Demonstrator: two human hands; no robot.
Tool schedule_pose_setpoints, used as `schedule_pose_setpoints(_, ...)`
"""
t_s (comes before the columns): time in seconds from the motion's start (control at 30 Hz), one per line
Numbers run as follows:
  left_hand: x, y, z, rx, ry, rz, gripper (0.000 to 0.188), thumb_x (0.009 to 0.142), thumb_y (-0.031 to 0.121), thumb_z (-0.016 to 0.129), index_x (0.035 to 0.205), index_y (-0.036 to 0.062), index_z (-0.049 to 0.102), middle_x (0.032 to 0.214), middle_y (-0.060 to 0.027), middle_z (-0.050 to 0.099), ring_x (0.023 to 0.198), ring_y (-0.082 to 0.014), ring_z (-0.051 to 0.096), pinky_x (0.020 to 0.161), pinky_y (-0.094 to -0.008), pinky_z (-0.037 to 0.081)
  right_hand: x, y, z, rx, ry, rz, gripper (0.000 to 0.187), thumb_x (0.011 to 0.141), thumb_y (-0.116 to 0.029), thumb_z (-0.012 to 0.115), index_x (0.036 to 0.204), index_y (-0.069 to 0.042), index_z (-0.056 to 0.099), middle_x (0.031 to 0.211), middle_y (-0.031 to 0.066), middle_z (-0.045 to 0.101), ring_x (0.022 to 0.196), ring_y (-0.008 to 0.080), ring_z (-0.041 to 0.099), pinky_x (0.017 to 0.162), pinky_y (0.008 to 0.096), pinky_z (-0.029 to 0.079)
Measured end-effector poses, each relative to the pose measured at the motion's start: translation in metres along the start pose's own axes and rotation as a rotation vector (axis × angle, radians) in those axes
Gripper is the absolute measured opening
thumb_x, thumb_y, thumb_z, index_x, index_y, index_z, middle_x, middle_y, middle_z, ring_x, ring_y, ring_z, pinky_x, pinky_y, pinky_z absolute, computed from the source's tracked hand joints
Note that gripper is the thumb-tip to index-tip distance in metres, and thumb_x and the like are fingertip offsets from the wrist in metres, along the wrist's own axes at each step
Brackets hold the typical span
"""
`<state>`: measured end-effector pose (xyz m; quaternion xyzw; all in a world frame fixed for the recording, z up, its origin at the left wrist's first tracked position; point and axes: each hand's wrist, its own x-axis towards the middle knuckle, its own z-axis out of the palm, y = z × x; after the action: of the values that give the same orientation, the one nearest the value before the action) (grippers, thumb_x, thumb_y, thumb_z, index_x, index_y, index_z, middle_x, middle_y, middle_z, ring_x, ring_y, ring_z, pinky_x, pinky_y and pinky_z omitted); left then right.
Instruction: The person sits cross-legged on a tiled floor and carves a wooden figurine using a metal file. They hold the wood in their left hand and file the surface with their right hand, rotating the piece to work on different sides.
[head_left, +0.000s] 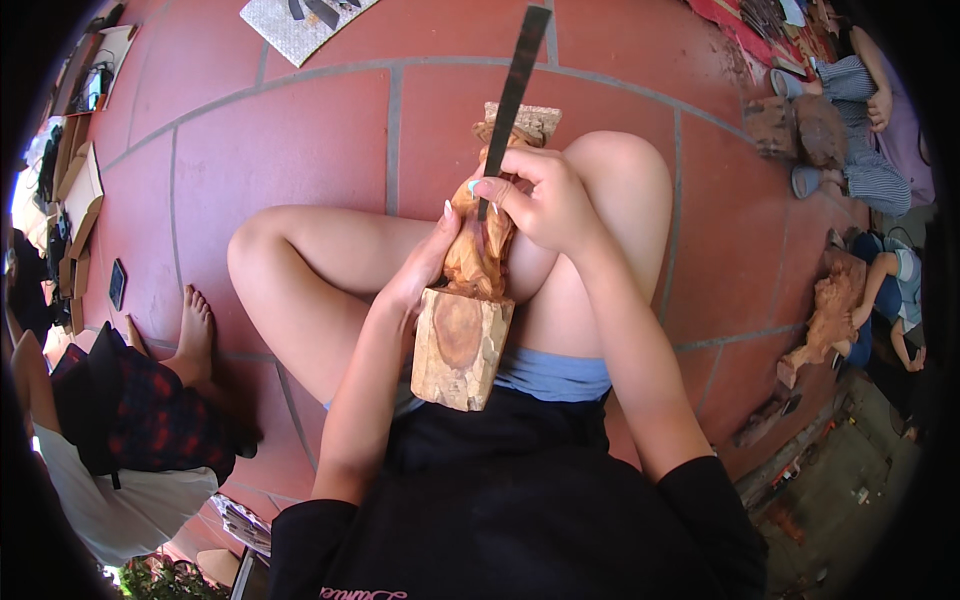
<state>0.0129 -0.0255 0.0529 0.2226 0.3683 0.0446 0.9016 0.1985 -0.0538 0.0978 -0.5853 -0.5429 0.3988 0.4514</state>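
Note:
A carved wooden figure [472,262] on a squared block base [460,345] lies between my knees, its far end resting near my right knee. My left hand [425,265] grips the carved middle from the left side. My right hand [540,195] holds a long dark flat file [512,90] whose tip presses against the carving's upper part, the tool slanting up and away over the red floor.
Red tiled floor [290,140] with grey joints surrounds me. A seated person in a plaid garment [140,410] is at my left, bare foot [195,330] out. At right, other people work beside wooden carvings [830,320]. A patterned mat [300,25] lies at the top.

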Motion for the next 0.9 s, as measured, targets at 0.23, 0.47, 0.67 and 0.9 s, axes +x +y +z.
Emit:
schedule_pose_setpoints(0.23,-0.004,0.005,0.011,0.116,0.027,0.091,0.062,0.093,0.054,0.039,0.130,0.0040,0.037,0.111,-0.0095,0.055,0.099,-0.0160,0.057,0.084,-0.0301,0.049,0.003,0.000,0.000,-0.034,0.053,-0.045,0.004,0.082,-0.001,0.061,0.084,0.003,0.061,0.075,0.0048,0.060,0.066,0.0106,0.055,0.059,0.0239,0.045)
schedule_pose_setpoints(0.47,-0.005,0.009,0.019,0.077,0.076,0.037,0.062,0.093,0.053,0.040,0.128,0.0025,0.038,0.108,-0.0077,0.055,0.099,-0.0138,0.055,0.085,-0.0287,0.046,0.007,-0.001,0.000,-0.122,0.095,-0.103,0.004,0.082,-0.001,0.061,0.083,0.003,0.061,0.076,0.0051,0.059,0.069,0.0110,0.056,0.061,0.0235,0.045)
schedule_pose_setpoints(0.67,-0.005,0.010,0.023,0.089,0.092,0.063,0.062,0.092,0.055,0.039,0.126,0.0028,0.042,0.108,-0.0088,0.057,0.098,-0.0158,0.058,0.083,-0.0294,0.049,0.001,-0.001,-0.007,0.039,-0.056,-0.096,0.008,0.083,-0.008,0.064,0.083,0.000,0.063,0.078,0.0035,0.058,0.072,0.0108,0.055,0.062,0.0233,0.043)
schedule_pose_setpoints(0.9,0.012,-0.007,-0.002,-0.229,-0.027,-0.063,0.077,0.086,0.070,0.028,0.121,0.0036,0.049,0.099,-0.0157,0.061,0.083,-0.0300,0.064,0.073,-0.0409,0.055,-0.008,-0.007,-0.010,0.379,-0.097,0.056,0.011,0.084,-0.011,0.066,0.087,0.000,0.065,0.080,0.0026,0.061,0.075,0.0082,0.054,0.066,0.0240,0.043)
